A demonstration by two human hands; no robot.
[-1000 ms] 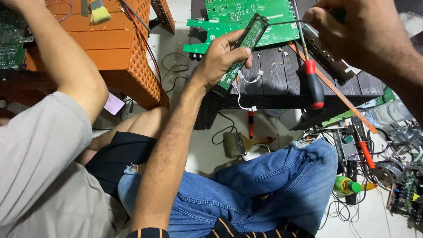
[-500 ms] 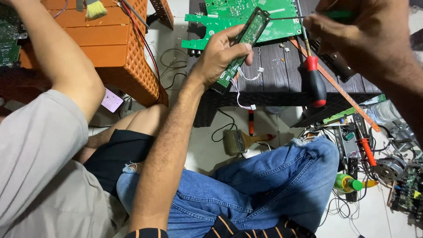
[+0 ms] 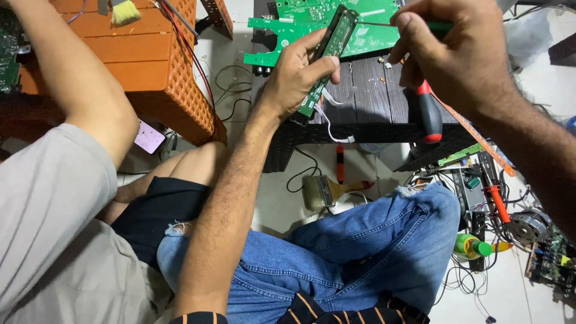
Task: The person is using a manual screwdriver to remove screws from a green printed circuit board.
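Two hands: both are seen over the dark slatted table (image 3: pixel 360 114), each closed on an item.
Narrow board: a long green circuit strip (image 3: pixel 329 57) is held tilted above the table's near left part, its upper end over the large green circuit board (image 3: pixel 336 18).
Left hand: the left hand (image 3: pixel 297 75) is wrapped round the strip's lower half, fingers (image 3: pixel 321 63) clamped along its edge, thumb on the far side.
White ribbon cable: a cable (image 3: pixel 329 117) hangs from the strip's lower end past the table edge.
Right hand: the right hand (image 3: pixel 456 57) is closed on a thin green-handled tool (image 3: pixel 441 26); its metal shaft reaches the strip's upper end.
Screwdriver: a red-and-black screwdriver (image 3: pixel 427 114) lies on the table just below the right hand.
Floor: a paintbrush (image 3: pixel 327 191) is noted beyond the jeans-clad knee.
Left side: an orange plastic crate (image 3: pixel 150 60) stands beside the table, with another person's arm (image 3: pixel 72 78) across it.
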